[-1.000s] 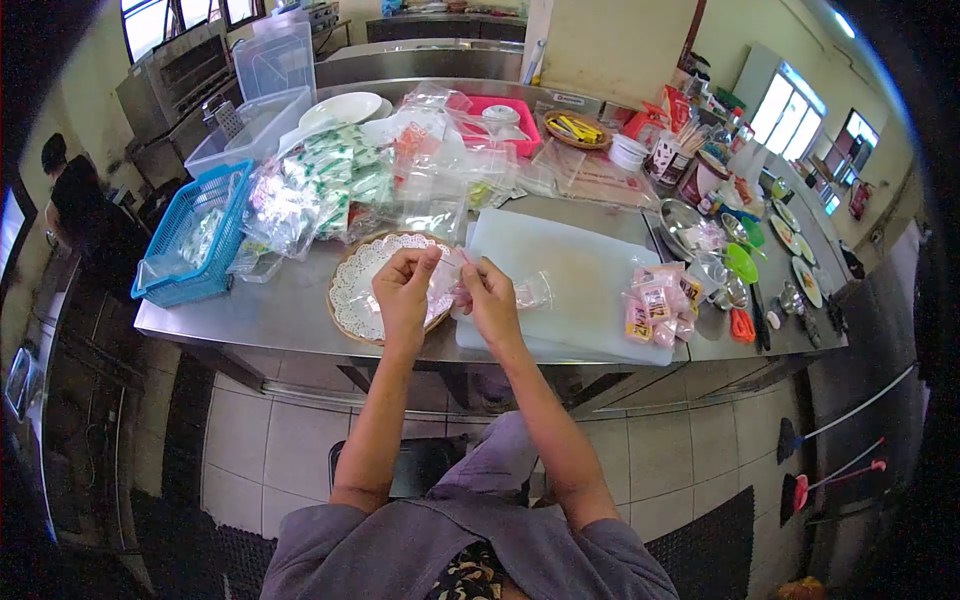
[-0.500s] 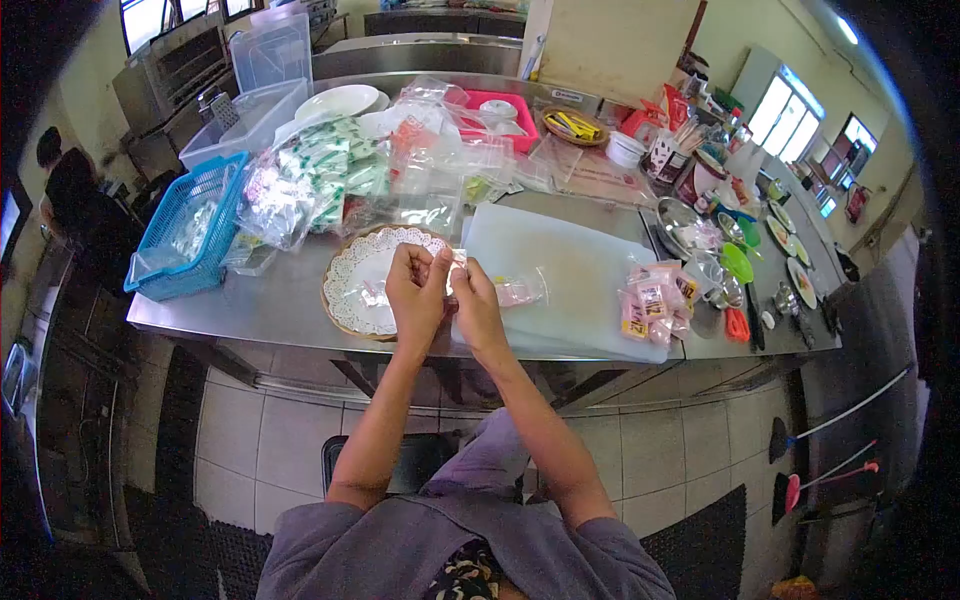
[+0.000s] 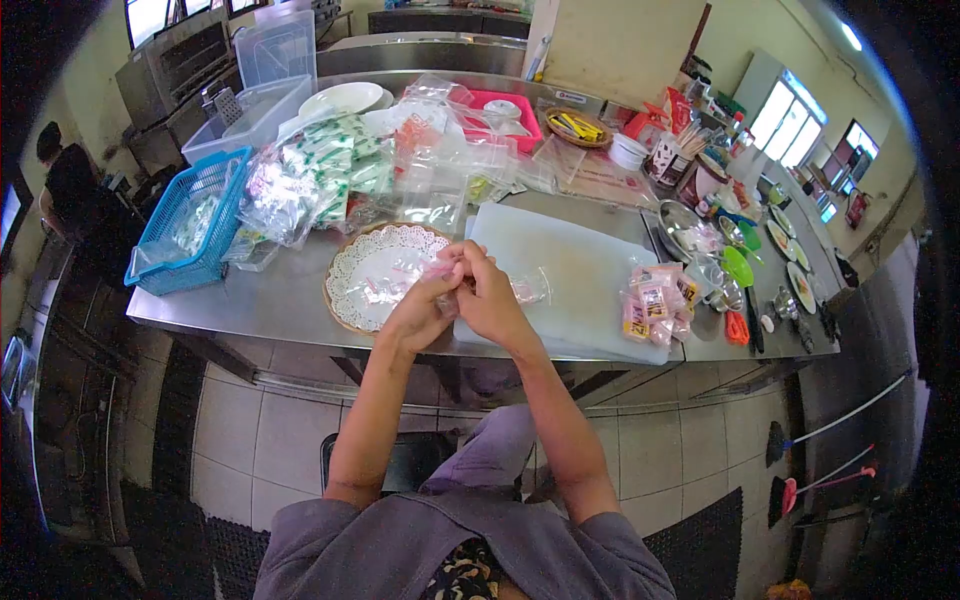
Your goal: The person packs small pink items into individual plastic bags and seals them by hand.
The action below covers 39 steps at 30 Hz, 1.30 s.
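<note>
My left hand [image 3: 418, 314] and my right hand [image 3: 490, 300] meet over the front of the counter, fingers closed on a small clear, pinkish plastic packet [image 3: 437, 270]. Its contents are mostly hidden by my fingers. Left of them lies a round tray [image 3: 345, 268] lined with a white lacy doily, with clear plastic pieces [image 3: 385, 288] on it. Under and beside my right hand is a white cutting board [image 3: 580, 260]. Another clear packet [image 3: 530, 288] lies on the board near my right hand. Several pink packets with yellow-and-dark labels [image 3: 655, 305] are piled at its right end.
A blue basket [image 3: 190, 230] stands at the left beside heaped plastic packets [image 3: 320, 170]. Behind are a pink tray [image 3: 525, 140] and a wicker basket [image 3: 575, 127]. Metal bowls [image 3: 683, 225], plates [image 3: 800, 286] and a knife [image 3: 754, 325] lie at the right. A person [image 3: 75, 195] is at far left.
My hands have turned and shifted, the right one now higher over the left. A pinkish part of the packet shows above my left fingers, where a shiny clear edge showed before.
</note>
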### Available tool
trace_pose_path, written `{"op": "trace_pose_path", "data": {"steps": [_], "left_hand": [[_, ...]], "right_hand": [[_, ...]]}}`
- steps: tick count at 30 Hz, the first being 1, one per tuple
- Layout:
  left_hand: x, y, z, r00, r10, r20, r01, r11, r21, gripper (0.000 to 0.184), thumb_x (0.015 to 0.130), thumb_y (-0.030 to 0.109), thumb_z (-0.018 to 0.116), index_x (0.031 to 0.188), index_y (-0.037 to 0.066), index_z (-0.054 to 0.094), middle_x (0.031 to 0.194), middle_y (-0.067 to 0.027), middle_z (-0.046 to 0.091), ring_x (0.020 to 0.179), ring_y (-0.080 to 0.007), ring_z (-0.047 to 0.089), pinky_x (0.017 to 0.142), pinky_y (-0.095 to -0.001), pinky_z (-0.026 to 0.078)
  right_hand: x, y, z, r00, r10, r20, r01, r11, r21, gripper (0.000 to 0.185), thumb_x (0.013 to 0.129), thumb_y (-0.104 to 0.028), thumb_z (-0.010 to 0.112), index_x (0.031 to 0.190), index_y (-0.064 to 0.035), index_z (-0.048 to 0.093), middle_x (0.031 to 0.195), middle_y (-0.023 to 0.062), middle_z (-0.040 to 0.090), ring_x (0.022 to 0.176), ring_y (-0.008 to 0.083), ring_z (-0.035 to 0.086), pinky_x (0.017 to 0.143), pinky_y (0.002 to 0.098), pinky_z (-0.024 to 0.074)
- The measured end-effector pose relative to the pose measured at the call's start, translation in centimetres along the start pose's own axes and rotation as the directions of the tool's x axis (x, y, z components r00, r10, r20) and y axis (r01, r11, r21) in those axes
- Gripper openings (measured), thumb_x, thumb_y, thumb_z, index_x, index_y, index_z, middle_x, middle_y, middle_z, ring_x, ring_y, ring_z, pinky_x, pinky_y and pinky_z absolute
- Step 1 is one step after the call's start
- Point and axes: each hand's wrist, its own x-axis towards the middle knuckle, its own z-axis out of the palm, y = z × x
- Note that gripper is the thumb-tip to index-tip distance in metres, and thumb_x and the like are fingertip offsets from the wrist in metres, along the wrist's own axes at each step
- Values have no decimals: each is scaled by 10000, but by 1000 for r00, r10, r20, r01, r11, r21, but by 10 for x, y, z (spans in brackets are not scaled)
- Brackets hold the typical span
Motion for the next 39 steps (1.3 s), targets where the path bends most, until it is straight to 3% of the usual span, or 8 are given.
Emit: {"op": "trace_pose_path", "data": {"steps": [9,15,18,24,30,33,36,39], "left_hand": [[2,-5,-6,987,-41,-157,-2,966,-259,386,945,236,354,1227,-22,409,1239,-136,465,1131,-240,468,988,-365,362],[-12,8,3,949,-114,-294,74,987,-142,247,923,176,355,1036,31,520,878,-49,553,799,-161,554,711,-278,487],[-14,5,-19,982,-187,-5,180,951,-250,212,893,161,383,961,37,541,795,-23,520,715,-128,524,590,-251,470],[-22,13,10,930,-145,-339,93,982,-166,184,867,136,404,900,24,546,761,-37,513,687,-120,519,545,-249,451],[-26,20,-29,993,-108,51,119,941,-317,151,863,124,421,883,26,535,763,-50,521,689,-130,526,553,-244,461],[-35,29,-12,946,-68,-317,-13,969,-245,153,878,130,403,862,32,520,739,-50,521,663,-127,515,568,-252,468],[-40,37,-32,995,-80,-59,55,938,-342,170,909,172,408,854,44,505,688,-33,496,630,-134,490,576,-265,441],[-43,46,-20,899,41,-437,-167,953,-253,199,925,223,427,836,58,491,636,-15,451,584,-136,436,566,-261,388]], "right_hand": [[-3,-19,-4,989,-147,20,131,808,-574,413,734,-66,582,1119,-24,440,914,148,553,933,314,520,793,395,409],[5,-36,-26,885,-390,255,466,747,-474,623,638,-143,666,1206,-71,421,1046,143,546,1033,311,481,901,400,360],[15,-24,-26,833,-394,389,527,780,-339,691,585,-158,682,1228,-102,433,1068,148,550,1046,303,488,939,403,338],[27,-26,-18,796,-141,589,387,866,-316,646,573,-199,682,1187,-118,501,1047,105,577,1022,266,523,968,381,321],[28,-29,-4,770,-350,534,554,781,-288,632,590,-235,690,1182,-120,504,1014,84,595,963,268,551,974,413,308],[37,-35,5,763,-191,618,455,837,-304,624,610,-272,697,1180,-113,499,1024,98,591,966,267,554,995,422,284],[41,-38,10,776,-291,560,508,814,-281,545,665,-266,689,1146,-80,512,1034,107,596,982,247,558,968,393,332],[54,-24,18,859,-356,369,369,929,38,455,722,-236,671,1109,-45,525,1021,122,607,969,232,572,900,356,403]]}}
